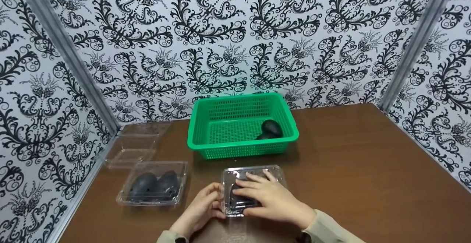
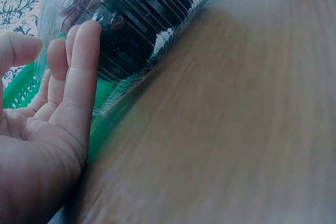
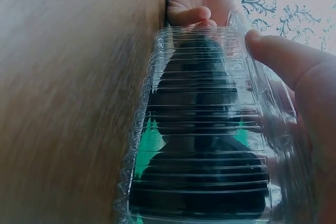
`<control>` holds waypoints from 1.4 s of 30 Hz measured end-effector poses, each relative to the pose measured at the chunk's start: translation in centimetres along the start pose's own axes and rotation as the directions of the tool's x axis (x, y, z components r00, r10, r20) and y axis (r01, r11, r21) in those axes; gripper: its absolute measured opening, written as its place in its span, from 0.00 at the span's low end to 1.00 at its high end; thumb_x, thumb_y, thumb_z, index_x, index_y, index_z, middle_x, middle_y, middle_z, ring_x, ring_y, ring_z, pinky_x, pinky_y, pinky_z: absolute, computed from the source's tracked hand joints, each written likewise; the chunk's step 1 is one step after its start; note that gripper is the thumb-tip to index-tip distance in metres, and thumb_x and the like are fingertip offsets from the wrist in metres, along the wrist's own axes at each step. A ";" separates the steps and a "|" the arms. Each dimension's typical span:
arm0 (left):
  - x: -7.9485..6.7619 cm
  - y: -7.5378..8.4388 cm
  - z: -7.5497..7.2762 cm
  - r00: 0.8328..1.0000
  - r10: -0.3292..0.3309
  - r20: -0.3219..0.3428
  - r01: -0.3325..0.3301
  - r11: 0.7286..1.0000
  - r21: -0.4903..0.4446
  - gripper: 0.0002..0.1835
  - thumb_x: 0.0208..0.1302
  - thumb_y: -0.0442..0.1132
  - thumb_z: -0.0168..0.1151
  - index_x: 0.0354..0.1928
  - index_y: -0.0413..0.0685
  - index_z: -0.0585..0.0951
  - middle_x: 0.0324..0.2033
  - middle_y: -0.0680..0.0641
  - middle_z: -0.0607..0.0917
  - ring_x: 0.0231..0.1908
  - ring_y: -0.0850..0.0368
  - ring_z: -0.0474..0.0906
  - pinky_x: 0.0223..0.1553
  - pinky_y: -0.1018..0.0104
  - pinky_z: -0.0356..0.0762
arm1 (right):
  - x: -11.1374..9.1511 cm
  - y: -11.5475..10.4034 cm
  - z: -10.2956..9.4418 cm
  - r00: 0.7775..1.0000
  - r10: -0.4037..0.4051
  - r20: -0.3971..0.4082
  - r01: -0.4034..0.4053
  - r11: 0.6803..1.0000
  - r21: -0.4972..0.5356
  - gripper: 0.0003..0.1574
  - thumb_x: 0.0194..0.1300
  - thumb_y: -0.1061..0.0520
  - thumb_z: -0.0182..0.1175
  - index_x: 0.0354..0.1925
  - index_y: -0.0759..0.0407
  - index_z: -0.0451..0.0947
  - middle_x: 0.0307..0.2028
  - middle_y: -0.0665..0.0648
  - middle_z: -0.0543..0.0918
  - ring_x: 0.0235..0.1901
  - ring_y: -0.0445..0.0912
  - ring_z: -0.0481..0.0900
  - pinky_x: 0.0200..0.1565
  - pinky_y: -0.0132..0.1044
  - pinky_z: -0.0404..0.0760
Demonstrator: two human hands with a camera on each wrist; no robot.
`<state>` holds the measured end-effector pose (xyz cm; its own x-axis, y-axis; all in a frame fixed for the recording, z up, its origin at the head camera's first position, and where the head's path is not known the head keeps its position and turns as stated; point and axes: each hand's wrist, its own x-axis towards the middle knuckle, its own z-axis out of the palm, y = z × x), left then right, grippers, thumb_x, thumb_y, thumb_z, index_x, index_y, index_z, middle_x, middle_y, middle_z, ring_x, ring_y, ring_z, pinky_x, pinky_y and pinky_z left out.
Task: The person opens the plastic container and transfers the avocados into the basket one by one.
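Observation:
A clear plastic clamshell box (image 1: 229, 175) with its lid down sits on the table in front of me, dark avocados (image 3: 197, 182) inside it. My right hand (image 1: 270, 197) lies across its lid with the fingers spread, covering much of the contents in the head view. At the box's left side is my left hand (image 1: 206, 206); in the left wrist view its fingers are fairly straight and the thumb stands apart from them. Whether those fingertips touch the box wall I cannot tell. To the left is another closed clamshell (image 1: 127, 195) holding two dark avocados (image 1: 145, 185).
Behind the box stands a green basket (image 1: 243, 146) with dark avocados (image 1: 271, 128) in its right front corner. An open clear clamshell (image 1: 132, 152) lies at the back left. The brown table (image 1: 360, 169) extends to patterned walls (image 1: 235, 33) behind and at both sides.

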<state>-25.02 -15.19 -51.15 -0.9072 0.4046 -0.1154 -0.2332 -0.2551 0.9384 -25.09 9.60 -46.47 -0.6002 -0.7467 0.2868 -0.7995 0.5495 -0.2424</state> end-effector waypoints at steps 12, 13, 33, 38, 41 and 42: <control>0.3 0.5 0.1 1.000 0.008 0.019 -0.008 1.000 0.002 0.08 0.59 0.31 0.49 0.41 0.44 0.68 0.28 0.48 0.78 0.22 0.59 0.77 0.23 0.67 0.81 | 0.2 0.0 -0.5 0.999 -0.033 -0.005 0.032 0.998 -0.058 0.30 0.69 0.35 0.51 0.65 0.40 0.72 0.66 0.45 0.69 0.68 0.51 0.62 0.62 0.69 0.56; 0.2 0.5 0.1 1.000 0.009 0.022 -0.009 1.000 0.001 0.08 0.59 0.31 0.49 0.41 0.44 0.68 0.28 0.48 0.78 0.23 0.59 0.77 0.23 0.67 0.81 | 0.1 0.0 -0.5 0.999 -0.037 -0.005 0.036 0.997 -0.068 0.30 0.69 0.35 0.50 0.65 0.40 0.72 0.66 0.46 0.69 0.68 0.51 0.62 0.62 0.69 0.57; 0.2 0.1 -0.1 0.999 0.026 0.046 -0.026 1.000 -0.004 0.07 0.62 0.31 0.50 0.42 0.44 0.69 0.26 0.49 0.76 0.23 0.59 0.76 0.24 0.67 0.82 | 0.2 0.0 -0.1 0.999 -0.028 -0.020 0.026 0.998 -0.065 0.25 0.75 0.40 0.45 0.63 0.40 0.75 0.64 0.46 0.72 0.65 0.51 0.66 0.62 0.68 0.58; 0.0 0.0 -0.3 0.998 0.039 0.052 -0.039 0.999 -0.003 0.07 0.62 0.31 0.48 0.42 0.45 0.69 0.26 0.48 0.76 0.24 0.59 0.76 0.25 0.66 0.81 | 0.2 -0.1 -0.2 0.998 -0.058 -0.016 0.056 0.993 -0.104 0.26 0.74 0.39 0.44 0.63 0.41 0.74 0.64 0.46 0.72 0.66 0.51 0.66 0.61 0.69 0.60; -0.1 0.0 -0.3 0.997 0.040 0.066 -0.040 0.999 -0.007 0.06 0.63 0.31 0.46 0.41 0.45 0.68 0.26 0.48 0.75 0.24 0.58 0.76 0.26 0.66 0.81 | 0.1 -0.1 -0.1 0.997 -0.079 -0.017 0.076 0.989 -0.125 0.26 0.74 0.39 0.44 0.64 0.41 0.74 0.65 0.46 0.71 0.65 0.51 0.67 0.59 0.69 0.62; -0.2 -0.1 -0.3 0.997 0.043 0.071 -0.042 0.999 -0.008 0.06 0.63 0.31 0.46 0.41 0.45 0.68 0.26 0.48 0.75 0.24 0.58 0.76 0.26 0.66 0.81 | 0.1 -0.1 -0.2 0.997 -0.080 -0.017 0.077 0.989 -0.126 0.26 0.74 0.39 0.45 0.64 0.41 0.74 0.65 0.46 0.71 0.65 0.51 0.67 0.59 0.69 0.62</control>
<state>-24.97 -15.50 -51.30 -0.8893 0.4543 -0.0521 -0.1977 -0.2793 0.9396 -25.03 9.50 -46.26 -0.5348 -0.7816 0.3211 -0.8400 0.5331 -0.1012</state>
